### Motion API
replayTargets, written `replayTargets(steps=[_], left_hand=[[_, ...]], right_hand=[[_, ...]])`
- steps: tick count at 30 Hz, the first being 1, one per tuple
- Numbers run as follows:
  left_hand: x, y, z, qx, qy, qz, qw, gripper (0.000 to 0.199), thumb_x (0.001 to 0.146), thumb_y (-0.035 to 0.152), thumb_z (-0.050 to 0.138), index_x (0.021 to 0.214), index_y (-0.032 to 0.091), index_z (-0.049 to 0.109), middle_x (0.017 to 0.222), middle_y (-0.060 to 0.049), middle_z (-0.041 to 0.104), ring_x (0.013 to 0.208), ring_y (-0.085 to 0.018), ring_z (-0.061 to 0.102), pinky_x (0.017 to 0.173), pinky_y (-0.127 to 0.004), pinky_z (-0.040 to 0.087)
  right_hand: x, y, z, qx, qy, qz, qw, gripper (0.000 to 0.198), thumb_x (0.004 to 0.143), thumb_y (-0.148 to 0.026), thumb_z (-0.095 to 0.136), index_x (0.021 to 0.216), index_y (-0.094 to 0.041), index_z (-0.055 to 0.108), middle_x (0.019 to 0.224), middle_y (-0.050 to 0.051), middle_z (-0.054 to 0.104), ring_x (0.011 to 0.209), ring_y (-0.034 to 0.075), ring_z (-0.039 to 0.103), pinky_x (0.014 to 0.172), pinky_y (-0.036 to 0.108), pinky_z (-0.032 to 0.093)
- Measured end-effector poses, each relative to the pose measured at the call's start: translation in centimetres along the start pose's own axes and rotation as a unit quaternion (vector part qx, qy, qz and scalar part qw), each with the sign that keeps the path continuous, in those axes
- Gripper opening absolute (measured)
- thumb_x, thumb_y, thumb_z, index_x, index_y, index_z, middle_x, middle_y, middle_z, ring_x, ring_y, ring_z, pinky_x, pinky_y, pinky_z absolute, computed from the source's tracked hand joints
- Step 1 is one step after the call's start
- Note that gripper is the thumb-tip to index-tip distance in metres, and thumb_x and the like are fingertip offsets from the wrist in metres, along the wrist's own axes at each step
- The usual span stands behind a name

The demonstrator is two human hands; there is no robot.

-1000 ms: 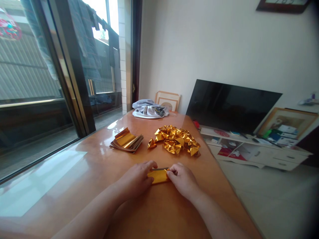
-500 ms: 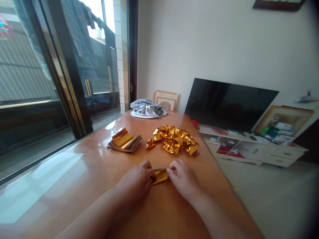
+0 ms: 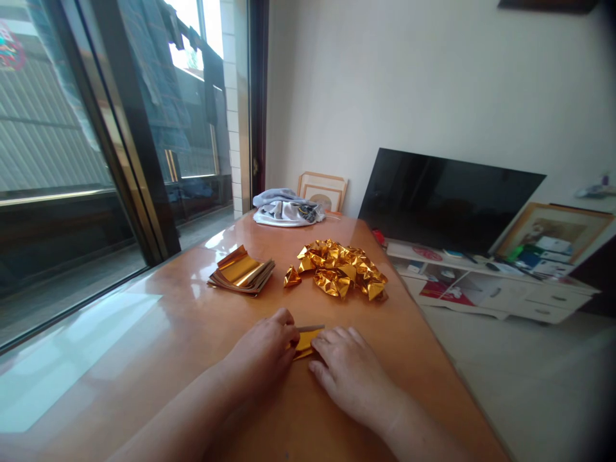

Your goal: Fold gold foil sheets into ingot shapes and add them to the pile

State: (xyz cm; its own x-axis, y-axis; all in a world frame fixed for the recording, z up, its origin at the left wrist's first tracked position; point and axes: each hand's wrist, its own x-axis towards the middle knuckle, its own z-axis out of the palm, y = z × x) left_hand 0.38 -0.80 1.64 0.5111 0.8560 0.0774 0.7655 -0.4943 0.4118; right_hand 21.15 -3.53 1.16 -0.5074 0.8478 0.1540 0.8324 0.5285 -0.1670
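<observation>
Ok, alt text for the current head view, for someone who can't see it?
A bare left hand and bare right hand touch a folded gold paper sheet on a glossy orange-brown table. Beyond lie a stack of rectangular gold sheets on the left and a heap of folded gold foil pieces on the right.

Daylight from glass door at left, pale glare on tabletop, darkened right corners, soft detail

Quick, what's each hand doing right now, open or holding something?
Left hand: closed on the left end of the gold paper.
Right hand: fingers over its right end; whether gripping, cannot tell.
</observation>
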Motion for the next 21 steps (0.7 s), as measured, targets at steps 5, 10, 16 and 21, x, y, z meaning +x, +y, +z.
replayTargets(steps=[5, 10, 16, 21], left_hand=[[0.03, -0.45, 0.12, -0.003, 0.003, -0.012, 1.0, 0.016, 0.087, 0.022, 0.055, 0.087, 0.022, 0.071, 0.109, -0.007, 0.059, 0.086, -0.018, 0.063, 0.08, -0.028, 0.049], [0.11, -0.68, 0.12, -0.015, -0.002, -0.014, 1.0, 0.013, 0.084, 0.019, 0.056, 0.084, 0.021, 0.069, 0.105, -0.006, 0.059, 0.085, -0.018, 0.062, 0.078, -0.027, 0.048], [0.13, -0.78, 0.1, -0.011, 0.007, -0.051, 0.999, 0.012, 0.079, 0.019, 0.057, 0.09, 0.021, 0.061, 0.101, -0.005, 0.058, 0.084, -0.018, 0.06, 0.071, -0.027, 0.046], [0.02, -1.07, 0.24, -0.024, 0.021, -0.06, 0.998, 0.019, 0.078, 0.02, 0.057, 0.097, 0.022, 0.058, 0.101, -0.005, 0.058, 0.082, -0.019, 0.059, 0.068, -0.028, 0.044]], right_hand=[[-0.21, -0.14, 0.14, 0.007, -0.005, 0.011, 1.0, 0.02, 0.094, -0.032, 0.062, 0.109, -0.022, 0.069, 0.121, 0.008, 0.068, 0.11, 0.026, 0.059, 0.099, 0.039, 0.039], [-0.19, -0.07, 0.25, 0.013, -0.013, 0.015, 1.0, 0.026, 0.095, -0.033, 0.061, 0.117, -0.023, 0.068, 0.127, 0.008, 0.066, 0.115, 0.027, 0.058, 0.102, 0.04, 0.038], [-0.04, -0.25, 0.24, 0.014, -0.013, 0.011, 1.0, 0.044, 0.093, -0.046, 0.064, 0.135, -0.031, 0.059, 0.123, 0.007, 0.066, 0.111, 0.028, 0.057, 0.096, 0.041, 0.039], [0.02, -0.42, 0.48, -0.002, -0.014, 0.004, 1.0, 0.049, 0.094, -0.054, 0.059, 0.141, -0.039, 0.054, 0.126, 0.008, 0.062, 0.112, 0.03, 0.055, 0.094, 0.043, 0.038]])
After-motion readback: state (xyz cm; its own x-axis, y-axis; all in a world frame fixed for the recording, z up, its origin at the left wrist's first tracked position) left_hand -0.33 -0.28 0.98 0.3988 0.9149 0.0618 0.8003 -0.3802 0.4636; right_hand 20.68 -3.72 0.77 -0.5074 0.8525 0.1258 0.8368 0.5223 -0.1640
